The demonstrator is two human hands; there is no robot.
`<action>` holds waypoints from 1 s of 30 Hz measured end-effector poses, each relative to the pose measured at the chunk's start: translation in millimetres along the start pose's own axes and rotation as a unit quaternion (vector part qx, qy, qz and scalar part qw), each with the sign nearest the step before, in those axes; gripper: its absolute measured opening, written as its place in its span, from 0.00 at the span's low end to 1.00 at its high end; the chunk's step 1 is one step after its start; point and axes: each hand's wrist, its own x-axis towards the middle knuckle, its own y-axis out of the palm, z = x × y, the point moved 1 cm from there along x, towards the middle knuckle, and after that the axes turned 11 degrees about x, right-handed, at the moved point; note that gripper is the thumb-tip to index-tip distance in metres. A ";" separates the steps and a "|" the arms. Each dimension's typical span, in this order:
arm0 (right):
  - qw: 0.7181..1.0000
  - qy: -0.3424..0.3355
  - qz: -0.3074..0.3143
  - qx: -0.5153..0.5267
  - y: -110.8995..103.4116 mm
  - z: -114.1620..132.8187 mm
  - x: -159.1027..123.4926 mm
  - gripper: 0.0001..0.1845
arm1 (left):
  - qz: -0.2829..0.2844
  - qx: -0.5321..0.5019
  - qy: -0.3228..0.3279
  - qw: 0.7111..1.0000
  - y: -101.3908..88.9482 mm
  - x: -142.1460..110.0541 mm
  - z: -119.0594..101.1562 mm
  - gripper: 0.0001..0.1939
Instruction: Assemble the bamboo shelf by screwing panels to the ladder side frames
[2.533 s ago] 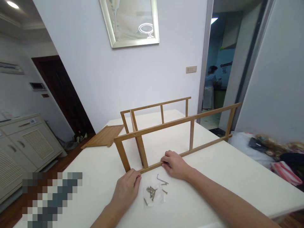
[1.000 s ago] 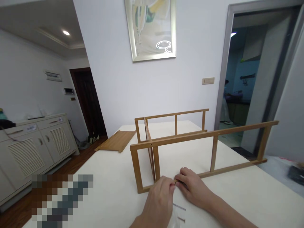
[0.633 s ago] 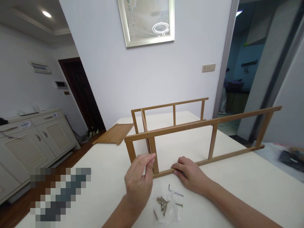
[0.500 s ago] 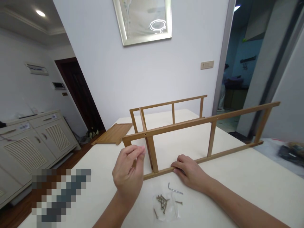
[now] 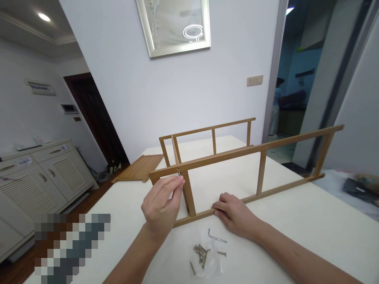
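A wooden shelf frame (image 5: 219, 157) lies on its side on the white table (image 5: 124, 236), with two ladder-like sides joined by a crosspiece at the left. My left hand (image 5: 162, 203) pinches a small screw (image 5: 179, 173), whose end shows just below a hole in the near upper rail. Whether it touches the wood I cannot tell. My right hand (image 5: 232, 213) grips the lower rail of the near side. Between my arms lie a clear plastic bag (image 5: 211, 268) with several screws (image 5: 201, 252) on it, an Allen key (image 5: 217, 238) and a loose screw (image 5: 222, 253) beside the bag.
A slatted wooden panel (image 5: 139, 167) rests at the table's far left corner. Behind the table is a wall with a framed picture (image 5: 180, 49). Bags and cloth are heaped past the right edge. A person (image 5: 276, 106) stands beyond the doorway.
My left hand has left the lower rail, gone down by the bag and risen to the upper rail with a screw. One loose screw is gone from the table. My right hand stays on the lower rail.
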 end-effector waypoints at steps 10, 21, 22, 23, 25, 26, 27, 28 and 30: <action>1.000 0.006 0.006 0.005 -2.4 3.5 0.4 0.14 | 0.006 0.025 -0.043 0.999 4.0 3.7 2.7 0.08; 1.000 0.003 0.001 0.007 -2.5 3.1 0.2 0.15 | 0.032 0.055 -0.064 0.996 3.9 9.5 4.0 0.06; 1.000 0.002 0.000 0.007 -2.2 2.7 0.1 0.15 | 0.032 0.078 -0.051 0.995 3.5 10.8 4.3 0.06; 1.000 0.001 -0.002 0.007 -1.8 2.4 -0.1 0.15 | 0.030 0.106 -0.036 0.993 2.9 12.3 4.7 0.06; 1.000 0.000 -0.005 0.005 -1.0 1.8 -0.4 0.15 | 0.028 0.156 -0.011 0.987 1.9 15.7 6.0 0.06; 1.000 0.000 -0.007 0.004 -0.7 1.7 -0.6 0.15 | 0.031 0.168 -0.006 0.985 1.5 17.6 7.2 0.06; 1.000 0.001 -0.009 0.003 -0.6 1.8 -0.7 0.14 | 0.040 0.166 -0.002 0.985 1.5 19.4 8.8 0.06; 1.000 0.002 -0.009 0.002 -0.8 2.3 -0.7 0.14 | 0.058 0.149 0.000 0.987 1.7 21.0 10.9 0.06; 1.000 0.005 -0.010 0.000 -1.8 4.1 -0.8 0.13 | 0.103 0.099 -0.002 0.990 2.8 23.5 16.3 0.06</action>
